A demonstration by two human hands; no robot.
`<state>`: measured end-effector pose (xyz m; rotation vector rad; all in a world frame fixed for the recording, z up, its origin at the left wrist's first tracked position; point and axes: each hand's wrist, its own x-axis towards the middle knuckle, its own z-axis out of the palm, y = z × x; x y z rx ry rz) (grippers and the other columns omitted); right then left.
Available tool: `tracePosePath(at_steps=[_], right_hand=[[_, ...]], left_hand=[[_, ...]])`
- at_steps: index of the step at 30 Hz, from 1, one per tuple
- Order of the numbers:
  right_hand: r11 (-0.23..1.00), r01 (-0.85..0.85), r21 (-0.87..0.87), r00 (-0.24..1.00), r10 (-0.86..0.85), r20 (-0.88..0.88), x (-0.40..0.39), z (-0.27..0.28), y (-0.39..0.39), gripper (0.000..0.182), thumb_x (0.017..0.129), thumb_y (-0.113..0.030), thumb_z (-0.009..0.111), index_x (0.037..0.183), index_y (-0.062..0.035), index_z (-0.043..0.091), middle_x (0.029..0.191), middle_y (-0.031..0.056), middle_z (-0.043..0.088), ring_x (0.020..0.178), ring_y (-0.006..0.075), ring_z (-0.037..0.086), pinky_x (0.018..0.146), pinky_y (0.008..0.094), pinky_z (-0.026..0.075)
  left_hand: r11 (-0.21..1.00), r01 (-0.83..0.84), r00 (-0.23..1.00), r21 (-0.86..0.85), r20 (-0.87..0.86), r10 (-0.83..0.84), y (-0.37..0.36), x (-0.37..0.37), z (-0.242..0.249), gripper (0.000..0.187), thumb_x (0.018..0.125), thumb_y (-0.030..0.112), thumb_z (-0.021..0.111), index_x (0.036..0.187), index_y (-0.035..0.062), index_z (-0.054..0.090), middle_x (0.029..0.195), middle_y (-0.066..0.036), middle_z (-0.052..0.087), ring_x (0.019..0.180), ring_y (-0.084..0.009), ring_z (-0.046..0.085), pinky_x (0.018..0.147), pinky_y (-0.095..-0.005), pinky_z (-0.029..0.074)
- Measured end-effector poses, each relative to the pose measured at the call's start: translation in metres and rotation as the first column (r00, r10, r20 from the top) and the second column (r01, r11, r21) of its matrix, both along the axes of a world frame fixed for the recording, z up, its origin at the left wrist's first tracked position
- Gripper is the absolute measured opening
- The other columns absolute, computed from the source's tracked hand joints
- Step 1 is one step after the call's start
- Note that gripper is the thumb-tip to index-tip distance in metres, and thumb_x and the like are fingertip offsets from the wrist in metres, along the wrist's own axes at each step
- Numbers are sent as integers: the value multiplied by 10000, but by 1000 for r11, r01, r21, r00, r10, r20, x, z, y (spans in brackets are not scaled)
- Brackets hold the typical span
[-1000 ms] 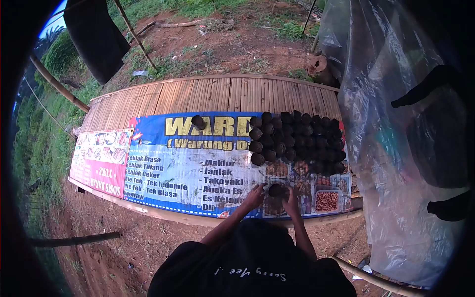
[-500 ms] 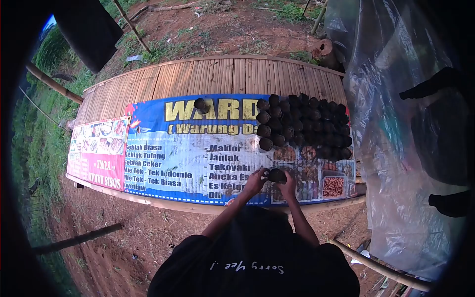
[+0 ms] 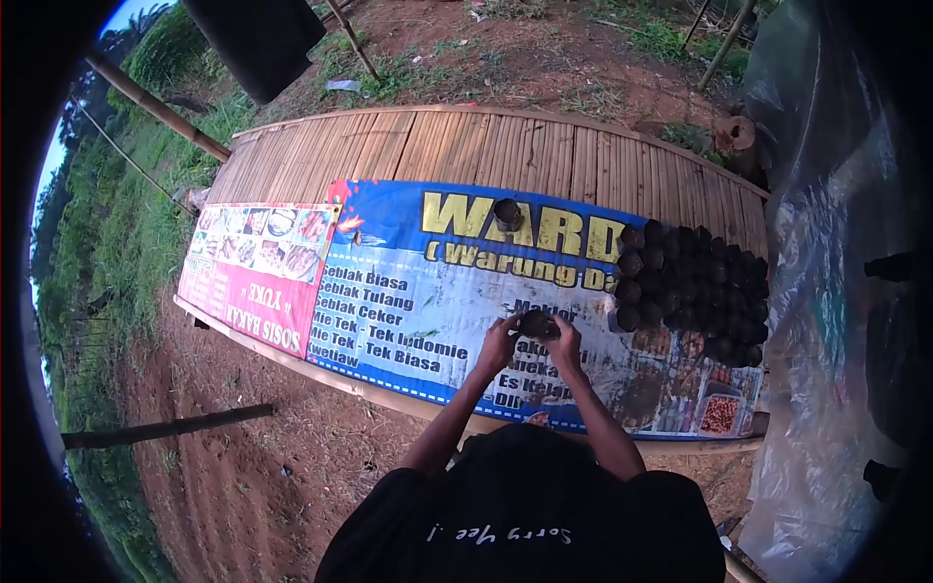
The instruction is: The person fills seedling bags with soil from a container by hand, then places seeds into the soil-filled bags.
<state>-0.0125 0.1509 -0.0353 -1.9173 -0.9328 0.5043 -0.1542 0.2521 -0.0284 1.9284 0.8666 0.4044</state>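
A small dark pot [image 3: 534, 325] is held between my two hands above the printed banner [image 3: 389, 291]. My left hand [image 3: 499, 342] has its fingers closed on the pot's left side, and my right hand [image 3: 564, 342] grips its right side. A single dark pot [image 3: 506, 215] stands apart on the yellow lettering, beyond my hands. Many similar black pots [image 3: 695, 282] stand packed together in rows on the banner's right part.
The banner lies on a bamboo-slat table [image 3: 466, 146]. Clear plastic sheeting [image 3: 816, 389] hangs at the right. Bamboo poles [image 3: 160, 109] stand at the far left and back. A dark pole [image 3: 175, 426] juts in at the lower left.
The view has turned, so the table and pots appear farther right. My hands have moved away from my body over the banner, still holding the pot, which now sits nearer the lone pot.
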Motion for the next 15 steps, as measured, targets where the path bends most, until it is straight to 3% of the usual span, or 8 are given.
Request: tracePosePath(at_steps=[3,6,7,14,15], right_hand=[[999,-10,-39,1000,11,26,-18,-4,53,472,611,-52,803,1042,-36,612,907,142,648,862,290,643,741,368,503],[999,-14,-33,1000,15,20,-35,3,96,480,611,-58,800,1054,-54,616,907,150,647,856,322,632,746,388,495],[1000,-4,-24,999,5,47,-38,2,110,476,615,-54,797,1054,-47,614,906,153,649,856,322,633,746,388,496],[996,59,70,998,-60,6,-35,-8,186,445,654,-33,775,1065,-31,606,895,151,667,830,276,659,718,355,504],[997,69,34,998,-69,-1,-33,-8,194,417,674,-25,764,1063,-25,613,898,141,678,836,255,668,721,336,507]], left_hand=[[996,-75,997,52,-1,75,42,-16,-8,421,814,-13,598,1225,71,557,974,-180,616,749,-275,659,696,-367,527],[989,-129,992,73,5,129,80,-28,-7,432,810,-29,592,1229,72,554,979,-182,610,726,-281,655,682,-359,527],[986,-168,986,-5,12,168,91,-29,-2,462,781,-45,591,1223,88,563,961,-197,606,869,-354,627,732,-405,517],[978,-179,977,103,136,165,165,-19,-10,461,779,-44,582,1228,52,548,984,-191,611,702,-321,615,665,-381,502],[984,-161,986,81,66,155,174,-17,-11,395,809,4,627,1197,-4,550,1099,-206,610,806,-303,665,665,-348,539]])
